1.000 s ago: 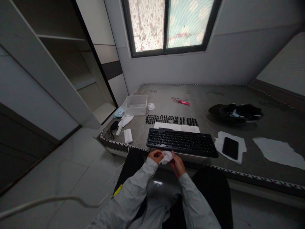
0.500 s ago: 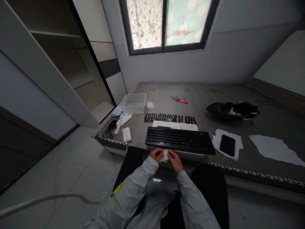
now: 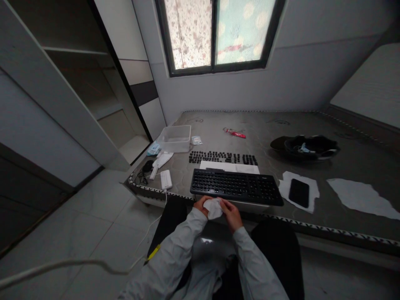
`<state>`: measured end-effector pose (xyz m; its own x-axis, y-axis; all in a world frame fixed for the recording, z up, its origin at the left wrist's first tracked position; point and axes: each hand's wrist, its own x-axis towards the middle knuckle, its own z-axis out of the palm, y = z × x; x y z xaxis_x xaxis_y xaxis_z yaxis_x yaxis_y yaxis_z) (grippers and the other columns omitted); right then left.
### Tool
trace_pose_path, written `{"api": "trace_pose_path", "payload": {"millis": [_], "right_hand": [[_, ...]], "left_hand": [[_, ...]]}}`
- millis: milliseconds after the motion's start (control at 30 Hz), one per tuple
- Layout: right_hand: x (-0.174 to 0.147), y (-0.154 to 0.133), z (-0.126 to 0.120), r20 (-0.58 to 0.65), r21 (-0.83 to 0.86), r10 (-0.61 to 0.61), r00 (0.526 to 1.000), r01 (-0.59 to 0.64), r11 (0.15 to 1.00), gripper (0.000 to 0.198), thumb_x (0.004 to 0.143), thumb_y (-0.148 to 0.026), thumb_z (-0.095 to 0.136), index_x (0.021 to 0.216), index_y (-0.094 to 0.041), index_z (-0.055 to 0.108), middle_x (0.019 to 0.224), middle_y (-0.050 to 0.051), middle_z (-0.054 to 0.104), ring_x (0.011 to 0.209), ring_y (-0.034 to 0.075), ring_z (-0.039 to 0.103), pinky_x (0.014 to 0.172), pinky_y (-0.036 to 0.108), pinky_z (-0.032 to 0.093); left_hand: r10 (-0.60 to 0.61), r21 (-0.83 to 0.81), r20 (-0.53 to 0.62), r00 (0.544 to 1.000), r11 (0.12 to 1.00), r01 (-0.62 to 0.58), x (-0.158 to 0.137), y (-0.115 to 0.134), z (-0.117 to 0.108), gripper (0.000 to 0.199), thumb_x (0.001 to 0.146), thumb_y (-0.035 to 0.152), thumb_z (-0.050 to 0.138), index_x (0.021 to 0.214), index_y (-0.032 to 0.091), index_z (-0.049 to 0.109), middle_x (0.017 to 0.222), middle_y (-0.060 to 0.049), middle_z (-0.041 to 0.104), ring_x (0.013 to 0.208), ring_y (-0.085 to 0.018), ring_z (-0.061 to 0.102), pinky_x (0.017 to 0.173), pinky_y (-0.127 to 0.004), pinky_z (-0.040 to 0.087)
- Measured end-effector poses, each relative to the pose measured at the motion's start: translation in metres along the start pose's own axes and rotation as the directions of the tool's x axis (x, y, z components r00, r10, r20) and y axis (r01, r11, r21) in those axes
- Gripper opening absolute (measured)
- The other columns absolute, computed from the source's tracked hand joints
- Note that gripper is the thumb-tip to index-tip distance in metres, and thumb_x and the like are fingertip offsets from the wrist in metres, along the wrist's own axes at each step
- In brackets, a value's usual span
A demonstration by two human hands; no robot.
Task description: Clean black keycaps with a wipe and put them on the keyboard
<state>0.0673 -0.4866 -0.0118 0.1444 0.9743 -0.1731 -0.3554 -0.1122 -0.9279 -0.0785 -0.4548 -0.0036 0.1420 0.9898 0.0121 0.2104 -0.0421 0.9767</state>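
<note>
Quilted mattress (image 3: pixel 262 141): carries the things in place of a desk, probably so that all of them lie within reach of both arms.
Black keyboard (image 3: pixel 236 184): lies along the near edge upon a white slab (image 3: pixel 218 166), which likely raises and steadies it.
Keycap rows (image 3: pixel 215 156): loose black pieces behind the slab, apparently lined up so their order can be read.
Smartphone (image 3: pixel 299 193): flat on a white sheet (image 3: pixel 313 189) just beside the keyboard's right end, perhaps to keep it off the fabric.
Right hand (image 3: pixel 231 213): fingers clamped on the upper right edge of a white tissue (image 3: pixel 214 208).
Left hand (image 3: pixel 201 204): fingers curled together on its left side.
Place of the white tissue: between the hands, before the keyboard, its crumpled middle sagging below the fingertips; the two-sided hold presumably gives control.
</note>
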Motion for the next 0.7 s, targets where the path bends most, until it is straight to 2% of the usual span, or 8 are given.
{"api": "trace_pose_path", "payload": {"millis": [133,200,300,400,500,700], "right_hand": [[0.001,0.002,-0.002,0.004,-0.053,-0.014,1.0,0.014,0.998,0.04,0.064,-0.046,0.07,0.094,-0.02,0.07,0.092,0.005,0.073,0.089,0.024,0.064,0.087,0.04,0.047],[0.002,0.002,-0.002,0.009,-0.081,-0.019,1.0,0.019,0.997,0.039,0.064,-0.047,0.071,0.093,-0.02,0.071,0.09,0.005,0.073,0.089,0.025,0.064,0.088,0.041,0.046],[0.0,0.0,-0.001,0.026,-0.114,-0.031,0.999,0.033,0.993,0.039,0.064,-0.048,0.07,0.091,-0.02,0.072,0.089,0.005,0.073,0.089,0.025,0.063,0.087,0.042,0.046],[-0.002,-0.005,0.002,0.054,-0.14,-0.055,0.997,0.062,0.988,0.036,0.065,-0.047,0.069,0.09,-0.021,0.072,0.091,0.005,0.073,0.093,0.026,0.062,0.09,0.041,0.044],[-0.004,-0.009,0.005,0.07,-0.154,-0.086,0.994,0.096,0.983,0.034,0.068,-0.046,0.067,0.091,-0.022,0.071,0.097,0.005,0.072,0.099,0.026,0.06,0.093,0.04,0.042],[-0.008,-0.017,0.007,0.114,-0.164,-0.111,0.987,0.129,0.978,0.035,0.07,-0.047,0.065,0.096,-0.024,0.07,0.1,0.004,0.07,0.1,0.024,0.059,0.093,0.037,0.041]], "left_hand": [[0.099,0.097,-0.082,0.992,0.991,-0.091,0.001,0.011,-0.009,0.032,0.086,0.039,0.042,0.093,0.018,0.064,0.082,-0.005,0.068,0.079,-0.019,0.062,0.073,-0.03,0.047],[0.163,0.142,-0.07,0.984,0.978,-0.152,0.001,0.016,-0.014,0.038,0.088,0.042,0.036,0.087,0.019,0.066,0.08,-0.005,0.067,0.077,-0.017,0.06,0.074,-0.029,0.045],[0.236,0.187,-0.001,0.972,0.955,-0.231,0.0,0.022,-0.017,0.037,0.084,0.045,0.044,0.076,0.019,0.069,0.075,-0.004,0.065,0.072,-0.015,0.058,0.07,-0.027,0.045],[0.285,0.234,0.061,0.957,0.928,-0.291,-0.002,0.022,-0.015,0.026,0.074,0.043,0.061,0.076,0.019,0.07,0.073,-0.003,0.065,0.062,-0.013,0.054,0.06,-0.024,0.043],[0.33,0.28,0.1,0.939,0.896,-0.345,-0.003,0.019,-0.012,0.022,0.073,0.039,0.064,0.076,0.018,0.07,0.073,-0.004,0.066,0.063,-0.013,0.056,0.057,-0.024,0.043],[0.26,0.254,0.103,0.96,0.926,-0.278,-0.002,0.016,-0.01,0.027,0.071,0.038,0.067,0.09,0.02,0.069,0.08,-0.004,0.068,0.068,-0.015,0.059,0.058,-0.025,0.045]]}}
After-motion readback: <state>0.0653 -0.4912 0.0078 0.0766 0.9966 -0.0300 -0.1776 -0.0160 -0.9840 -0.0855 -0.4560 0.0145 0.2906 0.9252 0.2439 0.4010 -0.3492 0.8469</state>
